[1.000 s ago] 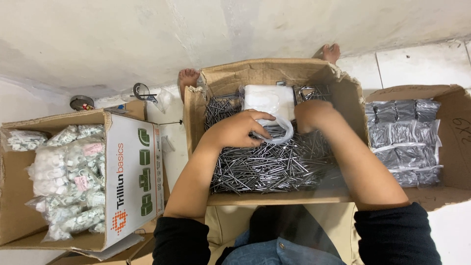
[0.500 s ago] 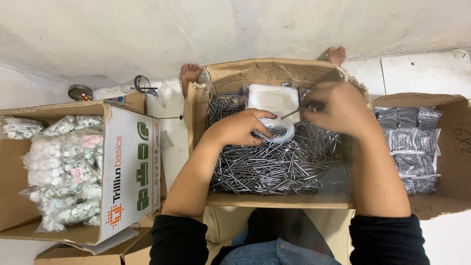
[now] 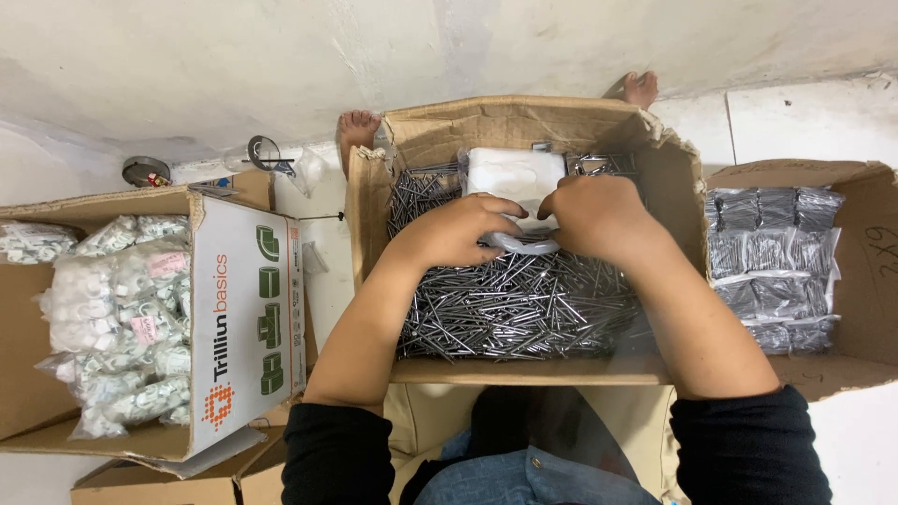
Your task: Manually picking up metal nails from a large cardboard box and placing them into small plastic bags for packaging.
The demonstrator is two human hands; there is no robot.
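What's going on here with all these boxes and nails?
A person sits on the floor over an open cardboard box full of loose steel nails. The left hand and right hand meet at a white plastic bag resting on the nails at the far end of the box. To the right, another box holds small packed bags of nails. To the left, a printed carton holds bags of white parts.
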